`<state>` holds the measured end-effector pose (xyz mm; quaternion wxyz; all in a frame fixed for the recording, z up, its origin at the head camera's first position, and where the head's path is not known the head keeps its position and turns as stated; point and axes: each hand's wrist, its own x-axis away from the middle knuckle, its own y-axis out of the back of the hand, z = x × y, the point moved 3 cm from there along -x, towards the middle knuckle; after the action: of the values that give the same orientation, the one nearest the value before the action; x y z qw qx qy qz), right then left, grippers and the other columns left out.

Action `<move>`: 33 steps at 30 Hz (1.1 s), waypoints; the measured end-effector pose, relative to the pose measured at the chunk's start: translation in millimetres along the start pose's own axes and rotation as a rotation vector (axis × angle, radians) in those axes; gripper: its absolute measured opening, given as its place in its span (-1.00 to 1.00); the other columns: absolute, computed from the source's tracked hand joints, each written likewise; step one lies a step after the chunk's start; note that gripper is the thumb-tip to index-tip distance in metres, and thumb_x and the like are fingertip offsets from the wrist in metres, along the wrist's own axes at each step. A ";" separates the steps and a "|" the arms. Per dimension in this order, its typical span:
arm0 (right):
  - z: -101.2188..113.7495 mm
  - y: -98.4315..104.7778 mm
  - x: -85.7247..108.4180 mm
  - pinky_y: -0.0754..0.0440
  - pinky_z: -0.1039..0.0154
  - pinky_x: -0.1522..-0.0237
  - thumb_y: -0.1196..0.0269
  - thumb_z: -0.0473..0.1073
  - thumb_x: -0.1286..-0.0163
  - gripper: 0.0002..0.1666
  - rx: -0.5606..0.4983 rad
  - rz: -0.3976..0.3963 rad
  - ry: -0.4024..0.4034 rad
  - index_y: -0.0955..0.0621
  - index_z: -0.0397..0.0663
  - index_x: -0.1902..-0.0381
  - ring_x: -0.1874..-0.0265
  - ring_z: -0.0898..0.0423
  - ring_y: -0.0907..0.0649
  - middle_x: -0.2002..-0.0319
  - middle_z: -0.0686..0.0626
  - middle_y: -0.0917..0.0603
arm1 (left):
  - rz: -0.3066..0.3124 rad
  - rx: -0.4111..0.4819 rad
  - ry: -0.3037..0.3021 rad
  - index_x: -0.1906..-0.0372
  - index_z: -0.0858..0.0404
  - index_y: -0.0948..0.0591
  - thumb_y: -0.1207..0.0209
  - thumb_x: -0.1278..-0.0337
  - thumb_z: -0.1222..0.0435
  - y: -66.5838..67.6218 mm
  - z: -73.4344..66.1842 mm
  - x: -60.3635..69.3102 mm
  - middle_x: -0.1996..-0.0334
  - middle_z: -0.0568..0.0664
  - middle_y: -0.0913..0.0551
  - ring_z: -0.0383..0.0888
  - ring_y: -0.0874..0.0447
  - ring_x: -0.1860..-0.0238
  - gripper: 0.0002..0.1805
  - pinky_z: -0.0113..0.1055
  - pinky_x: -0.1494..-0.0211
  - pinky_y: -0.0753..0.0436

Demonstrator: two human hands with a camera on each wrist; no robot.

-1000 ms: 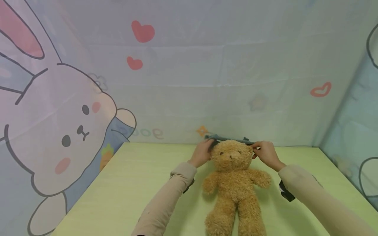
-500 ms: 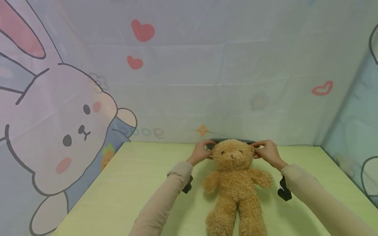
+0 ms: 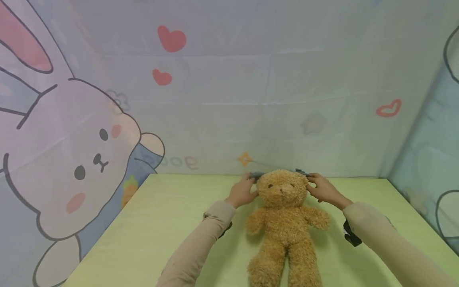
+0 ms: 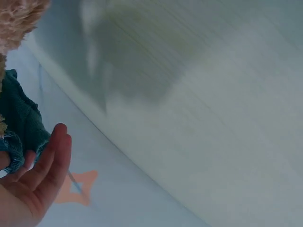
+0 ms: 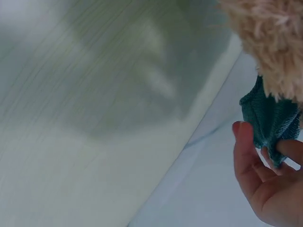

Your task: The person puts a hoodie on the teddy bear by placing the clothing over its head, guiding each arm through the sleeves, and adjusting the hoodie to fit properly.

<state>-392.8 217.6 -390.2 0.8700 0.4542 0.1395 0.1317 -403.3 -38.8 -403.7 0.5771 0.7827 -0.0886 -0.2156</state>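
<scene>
A tan plush teddy bear (image 3: 285, 225) lies face up on the table, its head toward the back wall. Behind its head is a teal knitted cloth piece (image 3: 255, 175), mostly hidden by the head in the head view. My left hand (image 3: 242, 193) pinches one end of the cloth beside the bear's ear; the left wrist view shows the knit (image 4: 23, 113) at the thumb, with two fingers stretched out. On the opposite side my right hand (image 3: 322, 189) pinches the other end, and in the right wrist view the fabric (image 5: 269, 116) hangs folded near the bear's fur.
The pale green table (image 3: 172, 215) reaches a back wall hung with a printed curtain (image 3: 222, 99), which carries hearts and a large rabbit (image 3: 97, 159). The table's back edge runs close behind the bear's head.
The cloth's edge, earlier stretched across above the bear's head, has dropped lower behind it, leaving mainly the ends in sight. Both hands have shifted slightly around the ears, still holding the cloth.
</scene>
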 end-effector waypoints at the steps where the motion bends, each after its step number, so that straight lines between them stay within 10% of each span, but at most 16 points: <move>1: -0.7 -0.9 0.0 -0.54 0.21 0.65 0.14 -0.20 -0.39 -0.44 0.016 0.027 -0.012 -0.20 -0.60 -0.18 0.51 -0.02 -0.60 -0.24 -0.51 -0.04 | 0.005 -0.040 0.004 -0.14 0.27 -0.41 -0.04 -0.17 0.09 -1.0 -0.3 -0.5 -0.27 0.19 -0.24 0.01 -0.57 0.09 -0.51 -0.20 0.27 -0.59; 5: -1.3 -4.1 3.3 -0.54 0.15 0.58 0.30 -0.08 -0.45 -0.36 0.040 0.134 -0.033 -0.17 -0.60 -0.19 0.25 -0.27 -0.56 -0.27 -0.53 0.05 | 0.031 -0.167 0.028 -0.07 0.22 -0.47 -0.01 -0.20 0.06 -5.1 -2.0 -1.7 -0.20 0.12 -0.34 -0.08 -0.61 0.32 -0.58 -0.31 0.50 -0.53; 10: -1.2 -5.7 4.8 -0.59 0.13 0.50 0.33 -0.07 -0.45 -0.38 -0.019 0.160 -0.021 -0.28 -0.59 -0.10 0.25 -0.23 -0.57 0.07 -0.52 -0.44 | 0.047 -0.198 -0.040 0.21 0.18 -0.60 0.00 -0.23 0.19 -6.0 -7.7 -1.7 0.08 0.01 -0.56 -0.17 -0.60 0.34 -0.78 -0.43 0.49 -0.50; 15: 0.2 -0.6 -0.5 -0.57 0.26 0.59 0.14 -0.29 -0.37 -0.64 -0.015 -0.026 0.068 -0.55 -0.37 0.43 0.64 0.11 -0.55 0.46 -0.24 -0.61 | 0.011 0.091 -0.070 0.68 0.22 -0.44 0.06 -0.21 0.42 1.5 -11.6 -3.9 0.71 -0.04 -0.41 -0.24 -0.29 0.70 -0.68 -0.47 0.60 -0.25; 21: 8.8 4.8 2.0 -0.65 0.21 0.48 0.05 -0.39 -0.27 -0.68 -0.186 -0.153 -0.034 -0.54 -0.56 0.15 0.36 -0.16 -0.66 0.16 -0.49 -0.55 | -0.128 0.538 -0.060 0.73 0.15 0.03 0.12 0.15 0.67 8.2 -10.6 -8.7 0.75 -0.08 0.08 -0.26 0.12 0.73 -0.53 -0.42 0.58 -0.06; 28: 17.5 1.4 9.0 -0.65 0.25 0.39 0.00 -0.43 -0.22 -0.53 -0.395 -0.203 -0.170 -0.33 -0.60 -0.09 0.27 -0.09 -0.66 0.03 -0.52 -0.44 | -0.253 0.685 -0.065 0.54 0.15 -0.52 -0.01 0.20 0.59 -43.2 32.8 -41.0 0.48 -0.07 -0.56 -0.29 -0.43 0.49 -0.73 -0.37 0.54 -0.29; 33: 22.5 4.1 12.7 -0.64 0.27 0.37 -0.02 -0.44 -0.22 -0.51 -0.496 -0.194 -0.220 -0.28 -0.48 -0.13 0.47 0.26 -0.59 0.28 -0.26 -0.51 | -0.172 0.848 0.101 0.19 0.32 -0.63 -0.08 0.04 0.50 -31.7 27.0 -33.8 0.14 0.11 -0.62 -0.09 -0.63 0.19 -0.74 -0.29 0.31 -0.59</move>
<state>-373.3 207.4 -376.0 0.9729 0.2237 0.0504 0.0279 -448.8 -39.0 -432.0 0.1881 0.9646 -0.0754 -0.1687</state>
